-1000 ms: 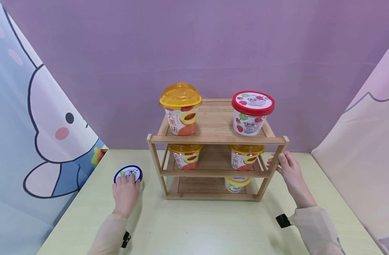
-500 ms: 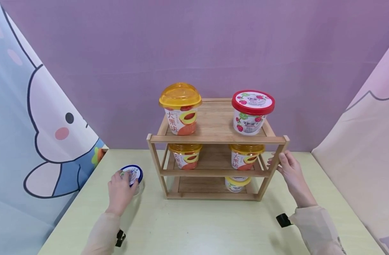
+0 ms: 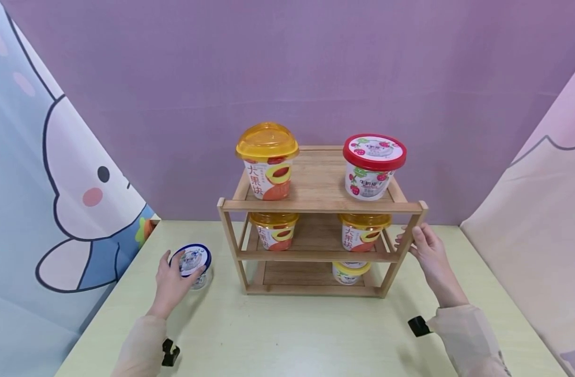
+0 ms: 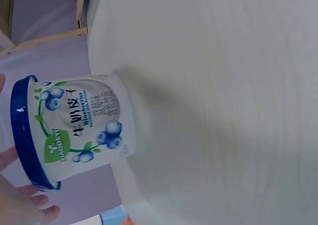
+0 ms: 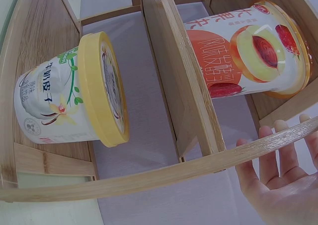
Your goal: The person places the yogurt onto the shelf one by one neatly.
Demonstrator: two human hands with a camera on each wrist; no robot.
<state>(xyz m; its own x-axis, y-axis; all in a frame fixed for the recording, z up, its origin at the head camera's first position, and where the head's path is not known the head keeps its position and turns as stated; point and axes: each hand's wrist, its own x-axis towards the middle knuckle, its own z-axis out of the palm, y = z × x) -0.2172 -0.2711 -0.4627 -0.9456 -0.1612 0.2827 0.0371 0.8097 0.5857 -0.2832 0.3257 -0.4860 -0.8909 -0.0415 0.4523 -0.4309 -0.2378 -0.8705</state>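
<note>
At the left of the table stands a blueberry tub with a blue lid (image 3: 194, 260), upright; its printed side shows in the left wrist view. My left hand (image 3: 169, 285) spans the lid, thumb at the near right edge and fingers spread along the left. In the left wrist view some fingertips (image 4: 50, 213) sit apart from the lid. My right hand (image 3: 430, 262) holds the right front post of a wooden three-tier rack (image 3: 320, 207). Its fingers reach behind the post, as the right wrist view shows.
Atop the rack are a peach cup with a domed orange lid (image 3: 268, 173) and a red-lidded strawberry tub (image 3: 372, 173). Two peach cups, left (image 3: 274, 233) and right (image 3: 360, 233), fill the middle tier. A yellow-lidded tub (image 3: 347, 275) is on the bottom tier. Purple cloth (image 3: 174, 104) hangs behind.
My left hand has shifted from on top of the blue lid to its left and near side, uncovering the lid's label. The tub has barely moved. My right hand stays on the post.
</note>
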